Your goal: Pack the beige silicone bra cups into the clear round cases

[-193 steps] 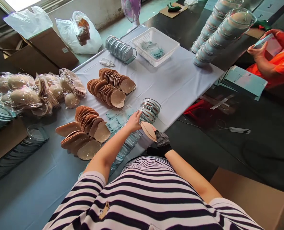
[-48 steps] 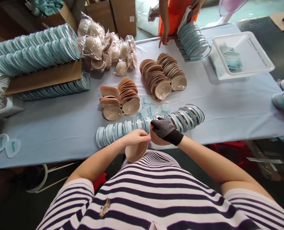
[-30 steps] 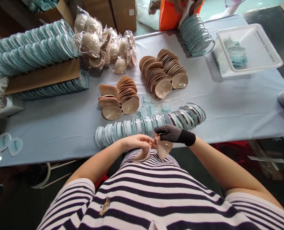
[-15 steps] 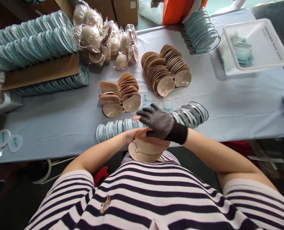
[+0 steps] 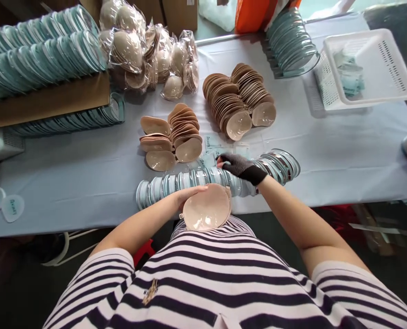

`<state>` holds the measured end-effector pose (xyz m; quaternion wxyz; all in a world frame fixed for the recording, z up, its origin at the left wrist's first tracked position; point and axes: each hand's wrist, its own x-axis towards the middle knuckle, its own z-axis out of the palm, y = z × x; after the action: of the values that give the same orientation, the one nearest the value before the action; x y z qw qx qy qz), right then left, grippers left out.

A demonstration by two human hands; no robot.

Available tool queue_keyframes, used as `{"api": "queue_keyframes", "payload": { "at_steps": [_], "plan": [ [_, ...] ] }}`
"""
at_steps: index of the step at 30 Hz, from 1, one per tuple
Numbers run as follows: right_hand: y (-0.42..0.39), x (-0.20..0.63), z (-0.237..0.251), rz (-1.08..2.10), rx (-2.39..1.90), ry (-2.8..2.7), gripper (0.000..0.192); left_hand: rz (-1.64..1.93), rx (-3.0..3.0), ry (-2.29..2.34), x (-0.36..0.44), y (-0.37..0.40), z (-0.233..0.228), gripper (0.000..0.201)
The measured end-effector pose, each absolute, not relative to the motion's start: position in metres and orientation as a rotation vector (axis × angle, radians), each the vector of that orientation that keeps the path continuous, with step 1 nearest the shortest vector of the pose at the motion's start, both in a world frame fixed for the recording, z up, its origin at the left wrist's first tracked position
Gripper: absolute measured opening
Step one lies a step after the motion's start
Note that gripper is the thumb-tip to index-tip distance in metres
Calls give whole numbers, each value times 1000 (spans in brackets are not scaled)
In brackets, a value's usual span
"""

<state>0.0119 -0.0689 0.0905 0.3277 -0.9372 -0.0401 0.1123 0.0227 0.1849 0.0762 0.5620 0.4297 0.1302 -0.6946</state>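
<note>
The left hand (image 5: 186, 195) cups a beige pad (image 5: 206, 212) at the counter's (image 5: 87, 183) near edge. The gloved right hand (image 5: 239, 165), fingers loosely curled, reaches over the row of clear trays (image 5: 176, 182) toward small paper labels (image 5: 212, 141), gripping nothing visible.

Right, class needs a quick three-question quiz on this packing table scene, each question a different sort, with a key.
1. True or false: the left hand holds a beige cup pad.
2. Which hand wears a dark glove? A left, B right.
3. Fill in: the white basket sits at the table's far ____ corner.

Key: 1 true. 2 B: the right hand reaches over the row of clear cases. 3 right.
</note>
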Motion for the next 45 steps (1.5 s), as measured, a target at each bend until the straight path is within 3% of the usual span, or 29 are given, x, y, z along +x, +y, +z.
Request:
{"api": "queue_keyframes", "payload": {
  "at_steps": [3, 8, 14, 17, 21, 25, 27, 31, 34, 39, 42, 45],
  "plan": [
    [-99, 48, 60, 361, -2762, 217, 35, -1576, 996, 176, 25, 195, 72, 55],
    [-100, 84, 14, 849, -3052, -104, 61, -1394, 1032, 252, 32, 210, 69, 57],
    [-96, 96, 10, 885, -3027, -1, 47, -1242, 965, 432, 36, 218, 66, 57],
    [-110, 99, 40, 703, -2933, 260, 33, -1058, 1003, 461, 34, 205, 54, 60],
    [-115, 66, 108, 109, -2346, 384, 42, -793, 1042, 485, 33, 175, 40, 55],
    [-87, 7, 147, 145, -1846, -5, 46, -682, 1030, 526, 29, 143, 43, 38],
    [-70, -12, 144, 182, -1933, -99, 44, -769, 940, 439, 21, 131, 50, 39],
    [-57, -27, 125, 110, -2446, -51, 25, -888, 740, 220, -3, 120, 63, 65],
    [-55, -36, 118, 179, -2694, -135, 18, -878, 754, 200, -21, 118, 67, 66],
    [-51, -61, 105, 16, -2540, 60, 48, -832, 939, 248, -41, 115, 64, 44],
    [-55, -93, 87, -286, -2094, 255, 65, -767, 964, 336, -44, 114, 63, 35],
    [-48, -139, 64, -256, -1554, 295, 82, -852, 885, 459, -45, 114, 63, 32]
  ]
}}
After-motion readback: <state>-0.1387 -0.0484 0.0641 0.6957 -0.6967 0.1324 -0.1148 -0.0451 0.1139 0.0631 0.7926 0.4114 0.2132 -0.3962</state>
